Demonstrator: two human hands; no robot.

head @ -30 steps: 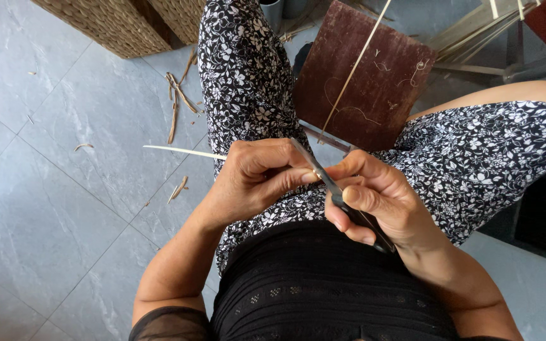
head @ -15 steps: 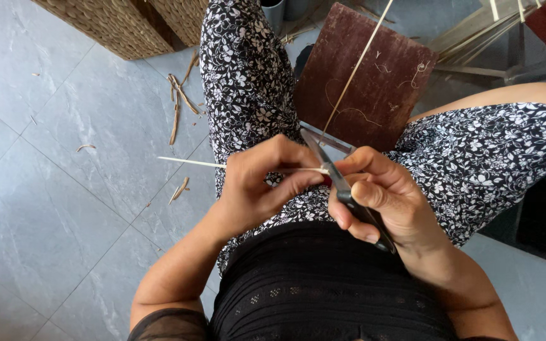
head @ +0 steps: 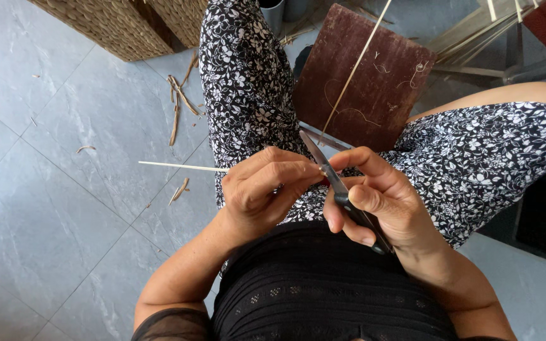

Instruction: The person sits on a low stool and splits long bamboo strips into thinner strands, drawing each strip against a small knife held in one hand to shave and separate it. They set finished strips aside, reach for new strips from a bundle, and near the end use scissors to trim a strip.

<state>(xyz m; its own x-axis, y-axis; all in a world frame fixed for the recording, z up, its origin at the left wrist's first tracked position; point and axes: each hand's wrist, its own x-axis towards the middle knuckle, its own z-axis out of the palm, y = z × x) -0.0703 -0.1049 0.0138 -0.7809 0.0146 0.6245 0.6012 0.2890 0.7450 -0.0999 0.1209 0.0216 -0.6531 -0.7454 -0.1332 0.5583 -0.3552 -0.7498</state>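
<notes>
Stick (head: 181, 167), thin and pale, lies level across our lap, its free end reaching out to the left over the grey floor (head: 52, 208). Our left hand (head: 266, 189) pinches its near end, fingers curled tight around it, thumb and forefinger pressed together right where the stick meets the knife (head: 323, 167). Our right hand (head: 380, 202) wraps fully round the knife's dark handle, fingers closed, thumb laid along the top; the grey blade slants up and away from us, its edge touching the stick at our left fingertips. Both hands sit close together above our patterned trousers (head: 248, 95), just over the black top (head: 323, 284).

Beyond the hands a brown board (head: 380, 88) leans between our knees, with a long thin cane (head: 355, 69) slanting across it. Shavings and short strips (head: 178, 107) lie scattered on the floor to the left of our leg, a few more (head: 180, 189) just beneath the stick. Woven baskets (head: 121, 22) stand at the top left, and a bundle of pale canes (head: 475, 25) rests at the top right, near a metal frame (head: 526, 66)
</notes>
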